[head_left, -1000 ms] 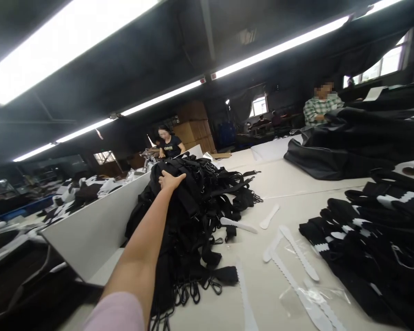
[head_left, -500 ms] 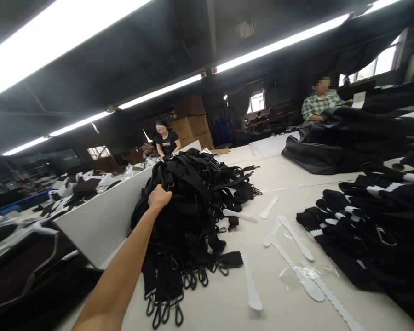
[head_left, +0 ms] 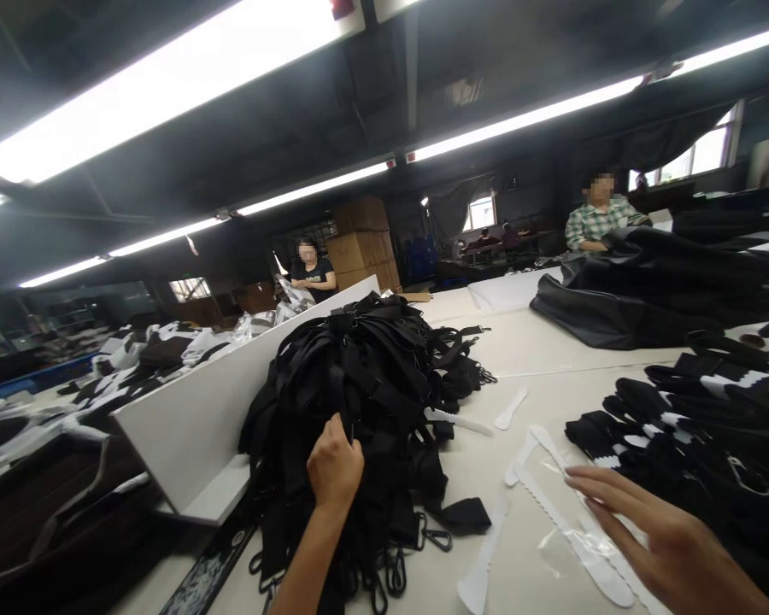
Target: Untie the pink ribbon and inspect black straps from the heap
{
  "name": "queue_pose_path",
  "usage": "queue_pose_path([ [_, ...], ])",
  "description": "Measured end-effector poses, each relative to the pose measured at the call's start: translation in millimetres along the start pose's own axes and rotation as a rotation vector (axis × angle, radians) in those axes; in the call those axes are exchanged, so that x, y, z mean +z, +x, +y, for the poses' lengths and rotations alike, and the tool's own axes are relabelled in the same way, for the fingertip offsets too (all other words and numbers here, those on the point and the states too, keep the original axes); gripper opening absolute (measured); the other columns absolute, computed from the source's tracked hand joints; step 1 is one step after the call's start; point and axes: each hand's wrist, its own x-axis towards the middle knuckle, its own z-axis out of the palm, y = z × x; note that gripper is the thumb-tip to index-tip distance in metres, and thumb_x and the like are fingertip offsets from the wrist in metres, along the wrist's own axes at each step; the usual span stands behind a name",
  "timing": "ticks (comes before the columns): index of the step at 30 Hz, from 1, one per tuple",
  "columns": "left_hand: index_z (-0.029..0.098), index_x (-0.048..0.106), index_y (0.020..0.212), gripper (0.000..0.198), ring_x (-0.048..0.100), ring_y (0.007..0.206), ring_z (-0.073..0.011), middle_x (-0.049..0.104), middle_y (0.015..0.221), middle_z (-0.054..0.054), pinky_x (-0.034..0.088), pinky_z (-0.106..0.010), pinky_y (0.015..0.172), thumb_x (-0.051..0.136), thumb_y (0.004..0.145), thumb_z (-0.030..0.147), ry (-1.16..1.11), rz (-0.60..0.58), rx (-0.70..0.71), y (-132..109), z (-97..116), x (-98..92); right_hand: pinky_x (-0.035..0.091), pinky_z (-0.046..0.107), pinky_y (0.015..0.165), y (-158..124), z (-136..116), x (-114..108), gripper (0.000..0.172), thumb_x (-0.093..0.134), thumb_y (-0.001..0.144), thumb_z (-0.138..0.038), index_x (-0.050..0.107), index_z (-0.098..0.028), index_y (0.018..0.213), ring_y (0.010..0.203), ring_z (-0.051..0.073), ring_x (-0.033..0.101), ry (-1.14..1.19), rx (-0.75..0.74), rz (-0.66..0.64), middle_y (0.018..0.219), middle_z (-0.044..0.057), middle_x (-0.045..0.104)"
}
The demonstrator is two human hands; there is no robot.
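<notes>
My left hand (head_left: pixel 335 465) is closed around a black webbing strap at the front of a tall heap of black straps (head_left: pixel 384 359). Dark metal snap hooks (head_left: pixel 394 572) hang from the strap ends at the heap's lower edge. At the lower right, my right hand (head_left: pixel 660 530) hovers palm down with its fingers stretched out, holding nothing. Below it lie white plastic strips (head_left: pixel 589 555) with wavy edges and a piece of clear film. Beyond its fingertips is a stack of black fabric pieces with white edging (head_left: pixel 698 418).
A white upright board (head_left: pixel 192 427) borders the heap on the left. Black sheet material (head_left: pixel 621 299) covers the far right of the pale table (head_left: pixel 487 333). A co-worker in a checked shirt (head_left: pixel 595 224) is behind it; another person in a dark top (head_left: pixel 314 278) stands beyond the board.
My left hand has come nearer and to the right, pulling at the straps. My right hand has entered from the lower right. The heap has shifted toward me, and the camera view has tilted up slightly.
</notes>
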Motion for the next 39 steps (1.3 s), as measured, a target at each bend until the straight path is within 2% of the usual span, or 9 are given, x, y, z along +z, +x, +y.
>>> queue_pose_path([
  [4,0.008,0.056,0.127,0.043,0.068,0.101,-0.0261,0.07,0.111,-0.014,0.054,-0.033,0.084,0.049,0.084,0.008,0.07,0.064,0.096,-44,-6,27.6,0.06,0.04,0.092,96,-55,44,0.038,0.045,0.095,-0.024,0.058,-0.03,0.13,0.111,0.023,0.067,0.023,-0.093,-0.227,0.131,0.003,0.064],
  [10,0.012,0.066,0.117,0.042,0.07,0.084,-0.0237,0.073,0.102,-0.012,0.058,-0.033,0.073,0.051,0.08,0.003,0.176,0.292,0.215,-100,-24,68.8,0.046,0.037,0.108,250,-141,111,0.047,0.055,0.091,-0.021,0.051,-0.024,0.138,0.126,0.022,0.055,0.125,-0.235,-0.24,0.136,0.007,0.058],
  [13,0.014,0.072,0.11,0.042,0.07,0.078,-0.024,0.075,0.099,-0.013,0.059,-0.035,0.069,0.052,0.076,0.0,0.163,0.366,0.263,-113,-28,85.2,0.04,0.037,0.11,316,-176,147,0.041,0.055,0.094,-0.035,0.057,-0.016,0.131,0.129,0.025,0.051,0.097,-0.108,-0.211,0.134,0.013,0.059],
  [17,0.016,0.075,0.107,0.041,0.07,0.078,-0.0254,0.075,0.099,-0.015,0.059,-0.037,0.068,0.053,0.075,0.002,0.123,0.368,0.328,-115,-33,98.0,0.046,0.048,0.097,366,-203,198,0.064,0.067,0.079,-0.06,0.066,-0.006,0.114,0.119,0.038,0.056,0.055,0.133,-0.261,0.121,0.025,0.063],
  [21,0.019,0.072,0.112,0.046,0.068,0.077,-0.0243,0.074,0.101,-0.013,0.059,-0.036,0.067,0.052,0.075,0.003,0.071,0.28,0.314,-112,-35,94.3,0.045,0.048,0.097,368,-207,234,0.057,0.068,0.077,-0.052,0.067,-0.008,0.113,0.123,0.039,0.05,0.026,0.297,-0.23,0.126,0.023,0.06],
  [26,0.014,0.07,0.113,0.047,0.065,0.073,-0.0222,0.072,0.098,-0.013,0.056,-0.033,0.063,0.05,0.074,-0.002,0.087,0.212,0.326,-113,-29,79.7,0.049,0.036,0.089,344,-202,240,0.029,0.054,0.084,-0.027,0.069,-0.012,0.105,0.11,0.03,0.057,0.015,0.282,-0.133,0.113,0.016,0.064],
  [30,0.014,0.072,0.108,0.042,0.062,0.067,-0.0212,0.07,0.09,-0.011,0.053,-0.034,0.059,0.052,0.074,-0.002,0.118,0.247,0.368,-119,-24,75.2,0.049,0.033,0.087,313,-204,229,0.024,0.047,0.085,-0.011,0.069,-0.012,0.094,0.1,0.026,0.058,-0.004,0.143,-0.062,0.108,0.015,0.065],
  [33,0.015,0.073,0.101,0.036,0.062,0.065,-0.0199,0.069,0.084,-0.01,0.051,-0.032,0.057,0.054,0.076,-0.003,0.161,0.317,0.385,-123,-23,76.6,0.049,0.033,0.091,276,-206,221,0.033,0.041,0.085,-0.001,0.071,-0.014,0.087,0.101,0.024,0.056,-0.013,-0.018,-0.037,0.109,0.014,0.066],
  [39,0.019,0.074,0.097,0.038,0.062,0.065,-0.0186,0.072,0.085,-0.007,0.051,-0.031,0.057,0.053,0.077,-0.005,0.215,0.4,0.415,-126,-28,80.7,0.056,0.031,0.086,202,-192,201,0.036,0.043,0.089,0.001,0.072,-0.019,0.099,0.095,0.02,0.059,0.005,-0.337,-0.073,0.118,0.008,0.069],
])
